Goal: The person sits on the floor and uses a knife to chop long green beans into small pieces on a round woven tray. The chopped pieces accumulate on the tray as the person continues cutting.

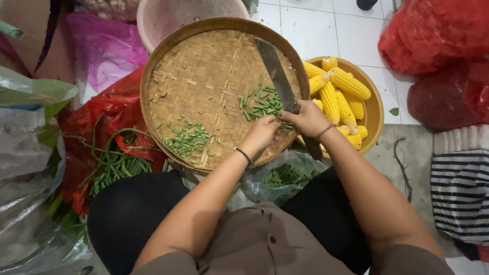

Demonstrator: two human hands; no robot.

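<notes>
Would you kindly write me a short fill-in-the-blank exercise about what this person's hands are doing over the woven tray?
1. The right hand holds a large ____ whose blade lies over the woven bamboo tray.
2. The left hand rests on cut green ____ on the tray.
3. The yellow bowl beside the tray holds peeled ____ cobs.
4. Behind the tray stands a ____ plastic basket.

Missing words: knife; beans; corn; pink

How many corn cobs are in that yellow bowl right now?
About 8 cobs show, all piled in the bowl right of the tray: three on top at the back, the rest below toward the right hand. More may lie hidden underneath.
</notes>
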